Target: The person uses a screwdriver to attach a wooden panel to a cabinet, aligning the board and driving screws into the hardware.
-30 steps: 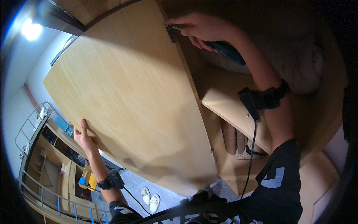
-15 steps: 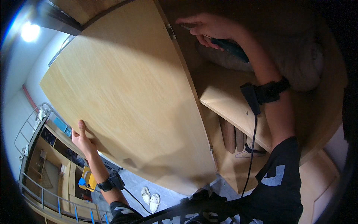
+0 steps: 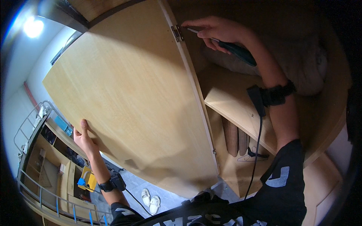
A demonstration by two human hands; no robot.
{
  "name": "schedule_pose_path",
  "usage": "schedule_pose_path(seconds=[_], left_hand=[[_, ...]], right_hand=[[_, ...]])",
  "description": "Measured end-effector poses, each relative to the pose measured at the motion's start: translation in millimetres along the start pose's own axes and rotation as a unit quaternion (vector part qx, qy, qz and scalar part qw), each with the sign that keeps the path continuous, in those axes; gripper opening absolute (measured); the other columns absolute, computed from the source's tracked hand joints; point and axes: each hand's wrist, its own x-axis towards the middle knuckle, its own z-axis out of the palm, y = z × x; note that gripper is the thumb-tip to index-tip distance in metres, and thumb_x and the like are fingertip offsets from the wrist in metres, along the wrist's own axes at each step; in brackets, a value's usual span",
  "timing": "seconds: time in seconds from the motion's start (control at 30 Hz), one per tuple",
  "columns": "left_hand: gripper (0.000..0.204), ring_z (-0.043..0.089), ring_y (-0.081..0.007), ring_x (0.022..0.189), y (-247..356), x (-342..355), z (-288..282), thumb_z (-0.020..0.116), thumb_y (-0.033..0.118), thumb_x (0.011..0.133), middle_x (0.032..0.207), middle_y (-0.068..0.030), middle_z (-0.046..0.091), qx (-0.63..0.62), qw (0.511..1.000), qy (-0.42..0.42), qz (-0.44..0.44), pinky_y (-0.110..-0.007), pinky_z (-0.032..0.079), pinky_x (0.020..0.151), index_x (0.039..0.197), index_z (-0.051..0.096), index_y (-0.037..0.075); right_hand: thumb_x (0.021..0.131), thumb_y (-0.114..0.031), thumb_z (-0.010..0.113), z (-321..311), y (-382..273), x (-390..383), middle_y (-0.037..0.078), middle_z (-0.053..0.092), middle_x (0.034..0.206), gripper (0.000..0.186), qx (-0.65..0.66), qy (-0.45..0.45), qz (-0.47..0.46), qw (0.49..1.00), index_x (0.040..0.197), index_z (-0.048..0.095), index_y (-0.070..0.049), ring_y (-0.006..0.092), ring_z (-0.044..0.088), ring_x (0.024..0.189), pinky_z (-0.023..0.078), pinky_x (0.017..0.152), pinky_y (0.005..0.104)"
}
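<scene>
A pale wooden cabinet door [image 3: 124,90] stands swung out on the left. My left hand [image 3: 85,139] is closed on its outer edge, thumb on the face and fingers behind. At the upper end of the door's inner edge sits a metal hinge [image 3: 177,34]. Just right of that hinge, my right hand [image 3: 224,32] is closed round a screwdriver [image 3: 239,54] with a dark green handle. The thin shaft points left toward the hinge, its tip close to my fingertips; contact with a screw cannot be made out. A second hinge [image 3: 214,151] shows lower down.
Inside the cabinet are a wooden shelf [image 3: 235,109], a greyish soft bundle [image 3: 301,64] in shadow, brown folded boards [image 3: 230,137] and a hanger [image 3: 256,154]. Pale shoes [image 3: 154,205] stand on the floor. A bunk bed rail [image 3: 41,196] and a yellow chair [image 3: 89,179] are lower left.
The door has turned slightly, so its inner edge and the upper hinge show more fully. My right hand with the screwdriver appears slightly further right; my left hand keeps its hold.
</scene>
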Motion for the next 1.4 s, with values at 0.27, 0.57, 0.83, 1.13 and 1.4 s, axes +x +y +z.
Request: schedule_pose_path(seconds=[0.27, 0.57, 0.83, 1.13, 1.4], left_hand=[[0.034, 0.055, -0.013, 0.08, -7, 2, -5, 0.065, 0.023, 0.081, 0.09, -0.0079, 0.061, 0.009, 1.0, 0.002, 0.006, -0.025, 0.043, 0.072, 0.101, 0.055, -0.003], [0.034, 0.055, -0.0128, 0.081, -7, 3, -6, 0.065, 0.022, 0.08, 0.092, -0.0084, 0.061, 0.008, 1.0, 0.007, -0.007, -0.025, 0.042, 0.074, 0.101, 0.055, -0.003], [0.032, 0.055, -0.012, 0.079, -5, 1, -2, 0.066, 0.023, 0.08, 0.09, -0.0068, 0.061, -0.025, 1.0, -0.011, 0.008, -0.024, 0.043, 0.072, 0.098, 0.056, -0.002], [0.033, 0.055, -0.0114, 0.078, 2, -3, -3, 0.066, 0.023, 0.08, 0.089, -0.0069, 0.061, -0.023, 1.0, -0.003, 0.009, -0.024, 0.043, 0.071, 0.098, 0.055, -0.003], [0.033, 0.056, -0.0111, 0.077, -1, -3, -5, 0.066, 0.023, 0.08, 0.089, -0.0065, 0.061, -0.022, 1.0, 0.002, 0.014, -0.023, 0.043, 0.07, 0.098, 0.055, -0.002]], right_hand=[[0.092, -0.009, 0.034, 2, -7, -1, 0.005, 0.05, 0.052, 0.045, -0.014, -0.01, 0.001, 1.0, 0.136, 0.028, -0.018, 0.0099, 0.051, 0.037, 0.045, 0.033, 0.0227], [0.092, -0.009, 0.033, 2, -14, -1, 0.005, 0.05, 0.053, 0.045, -0.014, -0.025, 0.012, 1.0, 0.136, 0.028, -0.018, 0.0104, 0.052, 0.037, 0.046, 0.034, 0.023], [0.092, -0.008, 0.031, -3, -33, 4, 0.007, 0.05, 0.052, 0.045, -0.064, -0.049, 0.024, 0.996, 0.137, 0.026, -0.016, 0.0121, 0.052, 0.038, 0.046, 0.035, 0.0246], [0.092, -0.005, 0.03, 3, -58, 8, 0.008, 0.05, 0.051, 0.047, -0.129, -0.06, 0.068, 0.987, 0.137, 0.025, -0.014, 0.014, 0.052, 0.037, 0.046, 0.034, 0.0256], [0.091, -0.005, 0.03, 4, -65, 6, 0.009, 0.05, 0.049, 0.045, -0.154, -0.059, 0.073, 0.984, 0.136, 0.025, -0.011, 0.0148, 0.052, 0.036, 0.047, 0.035, 0.0261]])
